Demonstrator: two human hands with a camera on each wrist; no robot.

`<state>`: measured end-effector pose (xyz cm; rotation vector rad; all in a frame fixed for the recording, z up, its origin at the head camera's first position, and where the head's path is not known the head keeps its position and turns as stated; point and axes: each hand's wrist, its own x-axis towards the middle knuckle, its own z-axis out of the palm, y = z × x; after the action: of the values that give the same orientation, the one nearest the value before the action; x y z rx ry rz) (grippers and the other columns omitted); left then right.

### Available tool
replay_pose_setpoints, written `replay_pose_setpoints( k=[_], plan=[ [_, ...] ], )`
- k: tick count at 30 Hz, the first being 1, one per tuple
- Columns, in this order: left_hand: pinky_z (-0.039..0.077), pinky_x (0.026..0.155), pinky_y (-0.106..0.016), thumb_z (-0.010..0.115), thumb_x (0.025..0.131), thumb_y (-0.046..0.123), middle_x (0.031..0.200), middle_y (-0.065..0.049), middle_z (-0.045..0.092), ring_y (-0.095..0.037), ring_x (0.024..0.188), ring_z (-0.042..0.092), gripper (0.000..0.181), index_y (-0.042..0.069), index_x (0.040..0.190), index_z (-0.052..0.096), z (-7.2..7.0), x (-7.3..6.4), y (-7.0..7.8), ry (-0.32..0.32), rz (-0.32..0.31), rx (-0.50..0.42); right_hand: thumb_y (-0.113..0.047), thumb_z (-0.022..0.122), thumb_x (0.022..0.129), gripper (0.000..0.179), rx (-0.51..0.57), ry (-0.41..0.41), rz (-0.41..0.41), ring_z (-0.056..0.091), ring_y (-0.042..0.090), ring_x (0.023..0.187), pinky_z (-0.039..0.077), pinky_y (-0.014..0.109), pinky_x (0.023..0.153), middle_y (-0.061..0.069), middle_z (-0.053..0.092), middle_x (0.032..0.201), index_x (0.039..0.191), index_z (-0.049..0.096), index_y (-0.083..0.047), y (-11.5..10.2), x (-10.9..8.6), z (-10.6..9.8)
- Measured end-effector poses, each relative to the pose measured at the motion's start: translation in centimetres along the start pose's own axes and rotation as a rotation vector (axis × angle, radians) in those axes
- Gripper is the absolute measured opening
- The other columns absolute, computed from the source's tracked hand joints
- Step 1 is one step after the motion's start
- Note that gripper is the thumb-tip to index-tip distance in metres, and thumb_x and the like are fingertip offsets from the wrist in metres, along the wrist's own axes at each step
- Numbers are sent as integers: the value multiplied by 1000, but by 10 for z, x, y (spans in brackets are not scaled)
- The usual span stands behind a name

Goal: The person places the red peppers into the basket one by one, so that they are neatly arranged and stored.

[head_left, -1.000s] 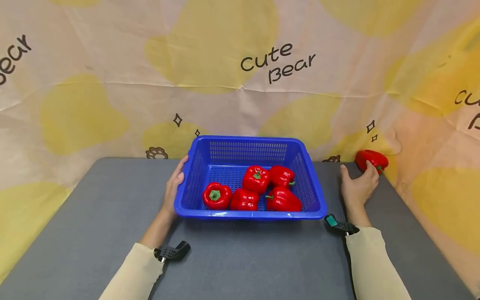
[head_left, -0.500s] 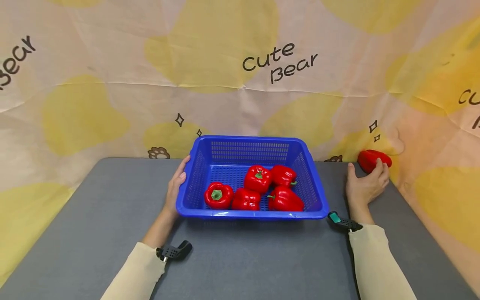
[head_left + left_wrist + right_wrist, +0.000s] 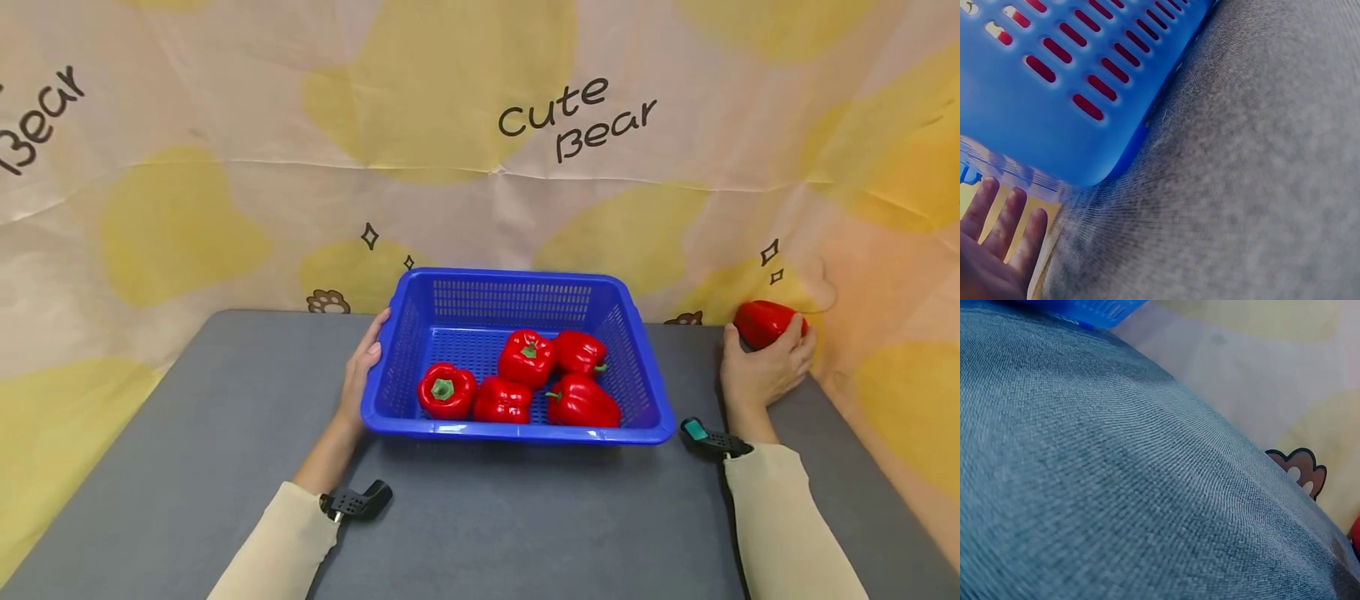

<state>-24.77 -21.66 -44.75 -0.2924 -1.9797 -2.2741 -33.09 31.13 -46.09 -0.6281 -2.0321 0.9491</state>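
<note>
My left hand [image 3: 362,371] lies along the left side of a blue plastic basket [image 3: 517,431], its fingers straight against the outer wall. In the left wrist view, the fingers [image 3: 1002,228] are extended beside the slotted wall. At the table's far right corner my right hand [image 3: 767,371] grips a red bell pepper [image 3: 761,321], thumb at its left and fingers over its right end, which hides the stem. Only a sliver of this pepper [image 3: 1356,536] shows at the edge of the right wrist view. Several other red bell peppers [image 3: 527,358] sit inside the basket, mostly toward its front and right.
The grey table [image 3: 480,517] runs back to a hanging cloth [image 3: 450,108] printed with yellow patches and "Cute Bear" lettering. More of this cloth stands close by the right edge, near the gripped pepper. The basket occupies the table's back middle.
My right hand has moved rightward and its fingers have closed around the pepper in the corner. The left hand stays at the basket. The whole head view has shifted slightly.
</note>
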Motion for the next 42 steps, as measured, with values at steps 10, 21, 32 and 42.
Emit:
replay_pose_setpoints(
  k=[10,21,32,42],
  plan=[
    [51,98,-21,31,103,30,167,-8,28,-29,140,40,58,23,161,27,2,0,0,8,-12,6,-39,69,86,88,-17,-22,61,19,26,153,16,50,125,6,22,167,161,24,-22,5,7,0],
    [50,99,-20,30,103,27,167,-9,28,-30,140,41,58,20,160,28,2,0,-1,18,18,24,-37,67,87,80,-16,-37,63,24,28,150,19,51,123,9,29,163,157,31,-18,3,7,0],
    [48,100,-20,29,102,27,166,-10,29,-25,138,42,59,17,161,28,1,0,3,36,18,40,-41,64,88,83,-27,-77,122,23,22,150,19,46,124,4,28,163,159,26,-21,6,18,6],
    [47,102,-20,30,102,27,166,-10,29,-23,139,42,60,16,161,27,2,0,2,26,18,32,-39,63,88,75,-63,-40,-13,26,29,149,23,52,121,8,30,161,154,35,-19,14,30,10]
  ],
)
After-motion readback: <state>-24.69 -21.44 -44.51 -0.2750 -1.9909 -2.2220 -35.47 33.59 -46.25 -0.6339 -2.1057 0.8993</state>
